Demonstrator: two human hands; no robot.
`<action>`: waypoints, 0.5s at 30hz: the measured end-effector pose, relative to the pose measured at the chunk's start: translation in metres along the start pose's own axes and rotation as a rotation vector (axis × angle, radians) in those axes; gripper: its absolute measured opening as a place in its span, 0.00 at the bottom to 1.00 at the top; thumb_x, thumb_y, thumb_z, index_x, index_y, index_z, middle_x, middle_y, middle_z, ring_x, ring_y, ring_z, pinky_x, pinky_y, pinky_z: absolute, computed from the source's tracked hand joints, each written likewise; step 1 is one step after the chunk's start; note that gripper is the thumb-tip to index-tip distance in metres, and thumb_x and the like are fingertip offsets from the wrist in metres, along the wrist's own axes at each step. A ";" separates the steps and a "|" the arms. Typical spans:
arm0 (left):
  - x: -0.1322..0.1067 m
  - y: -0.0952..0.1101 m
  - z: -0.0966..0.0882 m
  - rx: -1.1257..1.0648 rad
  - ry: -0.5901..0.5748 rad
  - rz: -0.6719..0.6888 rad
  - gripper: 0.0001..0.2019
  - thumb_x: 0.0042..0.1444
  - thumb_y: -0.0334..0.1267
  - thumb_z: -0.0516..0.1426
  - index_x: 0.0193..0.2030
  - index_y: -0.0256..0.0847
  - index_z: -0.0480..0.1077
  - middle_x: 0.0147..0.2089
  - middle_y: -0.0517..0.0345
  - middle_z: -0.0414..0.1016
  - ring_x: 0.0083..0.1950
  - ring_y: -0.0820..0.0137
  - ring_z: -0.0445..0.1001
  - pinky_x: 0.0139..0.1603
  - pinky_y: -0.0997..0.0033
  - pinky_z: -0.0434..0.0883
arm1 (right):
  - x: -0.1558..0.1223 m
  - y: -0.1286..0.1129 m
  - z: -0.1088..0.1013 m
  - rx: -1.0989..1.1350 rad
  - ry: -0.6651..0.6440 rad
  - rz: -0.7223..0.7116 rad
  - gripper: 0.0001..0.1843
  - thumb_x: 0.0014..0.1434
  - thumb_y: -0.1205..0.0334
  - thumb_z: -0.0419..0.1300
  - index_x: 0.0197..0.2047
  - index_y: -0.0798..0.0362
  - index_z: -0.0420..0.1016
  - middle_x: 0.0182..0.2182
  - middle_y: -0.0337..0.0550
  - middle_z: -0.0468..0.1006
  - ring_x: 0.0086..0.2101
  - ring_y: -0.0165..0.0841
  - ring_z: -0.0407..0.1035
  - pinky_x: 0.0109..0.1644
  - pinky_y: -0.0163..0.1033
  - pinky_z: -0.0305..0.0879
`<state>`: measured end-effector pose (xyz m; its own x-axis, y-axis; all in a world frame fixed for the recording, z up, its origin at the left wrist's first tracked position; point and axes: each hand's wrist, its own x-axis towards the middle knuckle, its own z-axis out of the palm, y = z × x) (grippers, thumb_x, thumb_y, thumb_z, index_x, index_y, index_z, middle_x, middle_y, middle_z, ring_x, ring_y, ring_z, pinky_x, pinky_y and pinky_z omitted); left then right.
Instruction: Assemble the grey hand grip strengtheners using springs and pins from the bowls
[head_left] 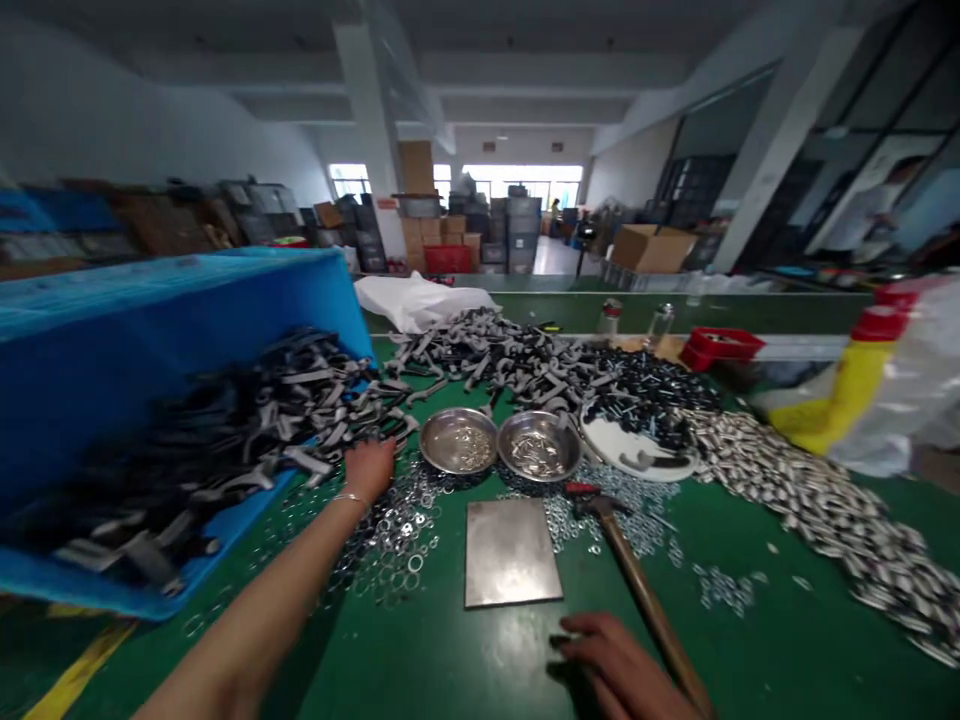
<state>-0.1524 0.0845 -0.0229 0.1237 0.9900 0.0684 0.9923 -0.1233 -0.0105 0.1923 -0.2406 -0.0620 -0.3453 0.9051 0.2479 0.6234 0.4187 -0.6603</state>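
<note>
My left hand (370, 470) reaches to the edge of a pile of grey and black metal parts (322, 400) spilling from the blue crate. Its fingers curl down over the parts, and what they grip is hidden. Loose washers and rings (409, 540) lie beside that wrist. Low on the right, my right hand (626, 665) is held over the green table with fingers apart and nothing in them. A square steel plate (513, 553) lies flat between the hands. Close to my right hand rests a hammer (641, 580) with a wooden handle.
Two metal bowls (457, 414) of small pieces stand behind the plate. A white plate (622, 450) sits right of them, beside black screws. A long heap of silvery pieces (825, 500) covers the right side. The blue crate (345, 300) stands tilted at left; a red tray (720, 345) is farther back.
</note>
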 end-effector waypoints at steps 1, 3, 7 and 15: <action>0.007 -0.002 0.004 0.029 -0.015 -0.008 0.21 0.62 0.29 0.44 0.56 0.32 0.71 0.49 0.29 0.75 0.54 0.42 0.73 0.51 0.41 0.66 | -0.015 0.015 -0.029 -0.048 0.066 0.137 0.16 0.69 0.62 0.50 0.55 0.45 0.73 0.55 0.50 0.76 0.53 0.39 0.71 0.56 0.43 0.69; 0.014 -0.006 0.008 0.077 -0.043 -0.019 0.20 0.61 0.28 0.45 0.55 0.32 0.71 0.49 0.29 0.75 0.54 0.43 0.73 0.51 0.42 0.67 | -0.036 0.049 -0.077 -0.119 0.208 0.357 0.15 0.69 0.58 0.49 0.51 0.47 0.75 0.50 0.50 0.79 0.49 0.41 0.74 0.55 0.47 0.71; 0.015 -0.013 0.007 0.109 -0.076 -0.007 0.19 0.60 0.30 0.48 0.56 0.37 0.70 0.49 0.35 0.76 0.53 0.45 0.74 0.51 0.47 0.67 | -0.039 0.131 -0.134 -0.312 0.341 0.549 0.18 0.66 0.53 0.48 0.49 0.50 0.75 0.44 0.51 0.81 0.41 0.42 0.77 0.46 0.45 0.74; -0.008 -0.025 -0.013 -0.022 0.018 -0.013 0.19 0.65 0.34 0.46 0.61 0.37 0.62 0.51 0.39 0.75 0.51 0.55 0.76 0.51 0.58 0.71 | 0.010 0.249 -0.211 -0.573 0.433 0.511 0.12 0.57 0.54 0.52 0.32 0.51 0.72 0.33 0.62 0.74 0.36 0.50 0.70 0.44 0.57 0.65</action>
<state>-0.1784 0.0783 -0.0099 0.1109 0.9901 0.0865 0.9936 -0.1124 0.0124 0.4917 -0.1122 -0.0743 0.2956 0.8915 0.3432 0.9251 -0.1774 -0.3359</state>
